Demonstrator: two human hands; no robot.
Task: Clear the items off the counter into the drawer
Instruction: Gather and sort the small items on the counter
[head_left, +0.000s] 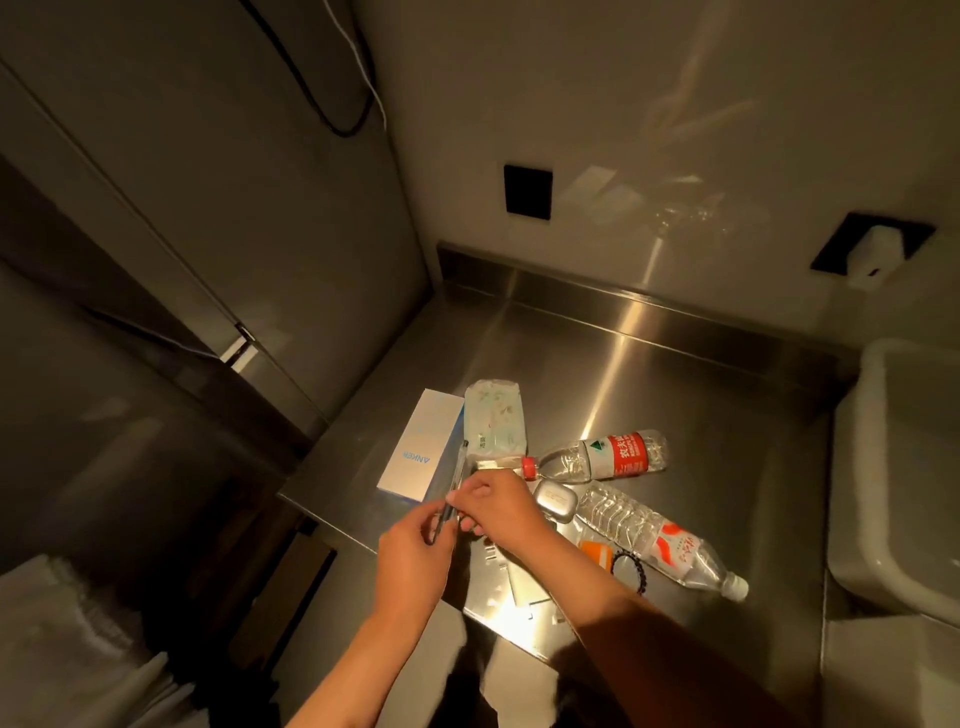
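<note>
On the steel counter (649, 374) lie a white and blue box (418, 447), a pale tissue pack (493, 421), a red-labelled water bottle (597, 457), a second clear bottle (660, 540), a silver earbud case (553, 501), an orange card (595, 553) and a black bead bracelet (628, 569). Both hands meet over the counter's front left corner around a dark pen (453, 488). My right hand (498, 506) pinches the pen near its middle. My left hand (413, 556) grips its lower end. No drawer is visible.
A grey plastic tub (904, 467) stands at the counter's right edge. Two black wall outlets (527, 191) sit on the back wall, one with a white plug (878, 254). A tall cabinet (208, 182) rises on the left. Crumpled white fabric (78, 649) lies low at the left.
</note>
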